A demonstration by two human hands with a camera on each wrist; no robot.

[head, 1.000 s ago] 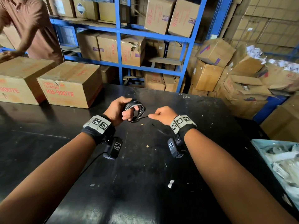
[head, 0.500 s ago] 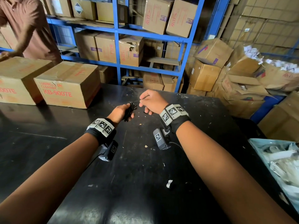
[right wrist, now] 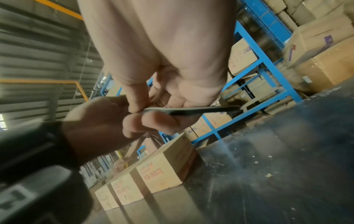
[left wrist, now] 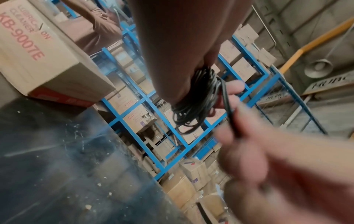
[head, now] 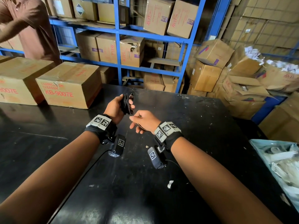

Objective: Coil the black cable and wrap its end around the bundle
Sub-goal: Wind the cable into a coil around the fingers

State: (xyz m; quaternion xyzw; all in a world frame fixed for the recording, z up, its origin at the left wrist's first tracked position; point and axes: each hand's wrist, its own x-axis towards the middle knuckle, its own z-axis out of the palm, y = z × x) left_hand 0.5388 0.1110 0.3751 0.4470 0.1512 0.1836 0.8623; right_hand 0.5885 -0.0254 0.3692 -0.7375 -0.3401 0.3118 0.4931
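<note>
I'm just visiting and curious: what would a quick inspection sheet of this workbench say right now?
Surface: black table, scuffed and dusty.
Job's things: black cable bunched into a coil, its loose end leading off to the other hand.
Clutter: white scraps and specks; two boxes at the table's far left.
Hands: left hand grips the coil; right hand pinches the loose end.
Cables: thin lead running back from the left wrist camera.
Surroundings: blue rack of cartons, piled cartons at right, a bin of white items, another person at far left.
</note>
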